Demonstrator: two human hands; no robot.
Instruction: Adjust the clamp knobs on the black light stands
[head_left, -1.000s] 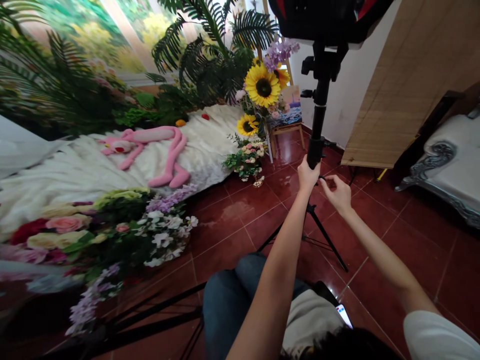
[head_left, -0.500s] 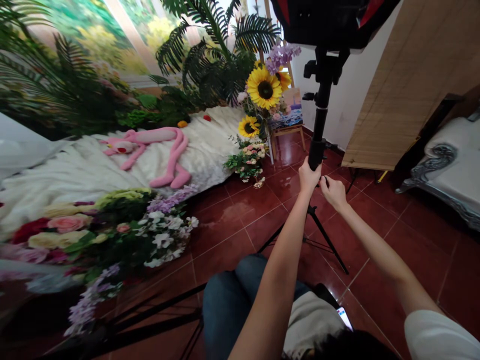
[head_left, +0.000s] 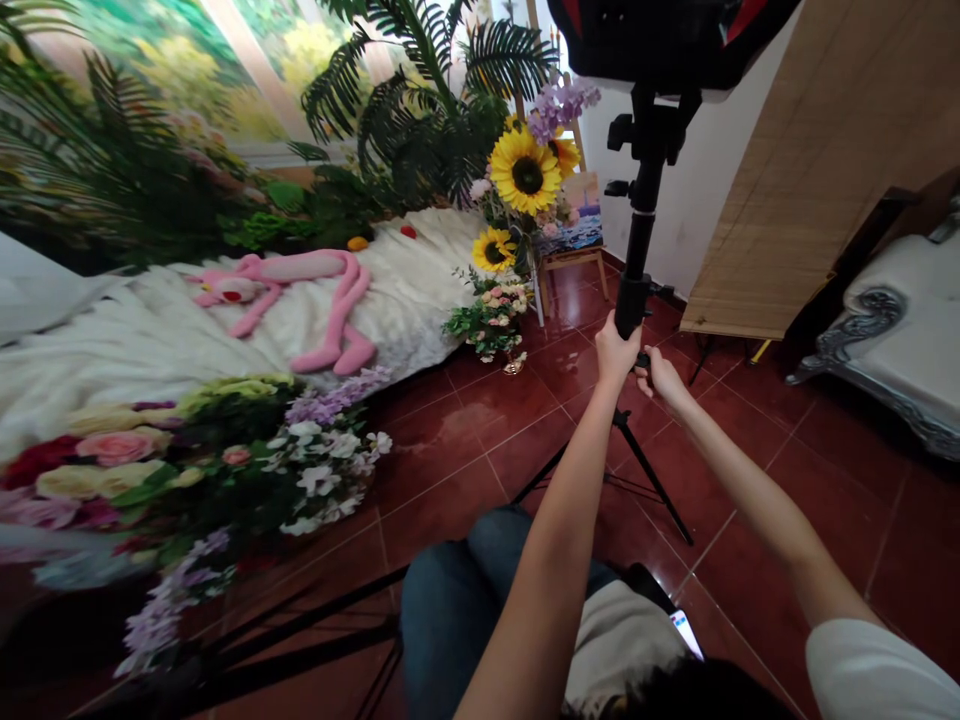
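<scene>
A black light stand (head_left: 639, 245) rises in front of me on spread tripod legs, with a dark lamp head (head_left: 664, 40) on top. My left hand (head_left: 617, 348) is closed around its pole, just under a thicker black collar. Beside it, my right hand (head_left: 666, 380) has thumb and fingers on either side of a small black knob (head_left: 643, 361) that juts from the pole. More of the knob shows between the fingertips. The pole inside my left fist is hidden.
A pink plush toy (head_left: 330, 300) lies on a white furry cover (head_left: 427, 260) at left, among flowers (head_left: 322, 460) and palms. Another black tripod leg (head_left: 300, 660) crosses the lower left. A silver-trimmed sofa (head_left: 892, 310) stands right; a phone (head_left: 686, 632) shows below.
The fingers of my right hand have spread from a tight pinch, and the knob shows more. My left hand keeps its hold on the pole. The view has shifted slightly.
</scene>
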